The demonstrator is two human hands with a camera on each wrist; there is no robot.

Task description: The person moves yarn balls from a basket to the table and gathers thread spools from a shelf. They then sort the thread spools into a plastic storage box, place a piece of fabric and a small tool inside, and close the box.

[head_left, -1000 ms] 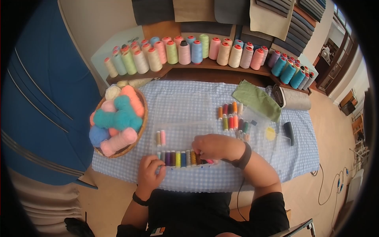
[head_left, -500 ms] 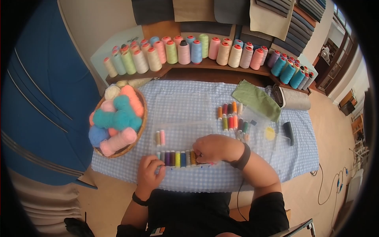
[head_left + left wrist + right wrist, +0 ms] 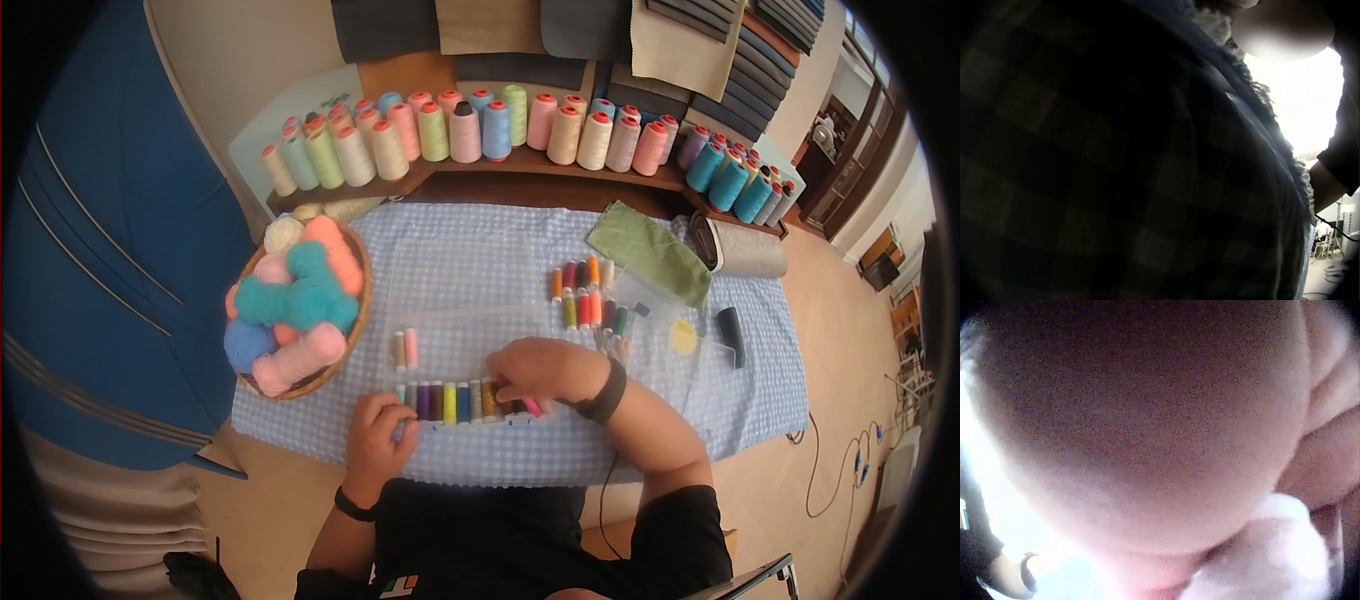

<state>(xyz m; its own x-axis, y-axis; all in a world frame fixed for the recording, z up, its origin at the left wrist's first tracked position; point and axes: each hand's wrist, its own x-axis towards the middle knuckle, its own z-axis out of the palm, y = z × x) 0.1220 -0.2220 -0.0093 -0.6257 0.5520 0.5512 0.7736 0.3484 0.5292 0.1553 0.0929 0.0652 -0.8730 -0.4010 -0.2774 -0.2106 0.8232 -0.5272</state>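
A row of small thread spools in several colours, a yellow-green spool (image 3: 450, 403) and a purple spool (image 3: 424, 401) among them, lies along the front of an open clear plastic box (image 3: 470, 335). My left hand (image 3: 382, 435) grips the box's front left corner with curled fingers. My right hand (image 3: 545, 370) is bent over the row's right end, fingertips pinching a brown spool there and partly hiding it. Pink thread (image 3: 534, 407) shows beneath that hand. In the right wrist view a blurred whitish shape (image 3: 1279, 544) lies beside the palm. The left wrist view shows mostly dark checked cloth (image 3: 1116, 175).
Two spools, tan and pink (image 3: 411, 348), lie farther back in the box. More loose spools (image 3: 583, 300) lie to the right, near a second clear box (image 3: 655, 310). A yarn basket (image 3: 362, 300) stands left, green cloth (image 3: 650, 250) back right. Large thread cones (image 3: 497, 130) line the shelf behind.
My right hand dipped over the spools at the row's right end, then lifted slightly, so the pink and dark brown thread shows again. The left hand has stayed at the box corner.
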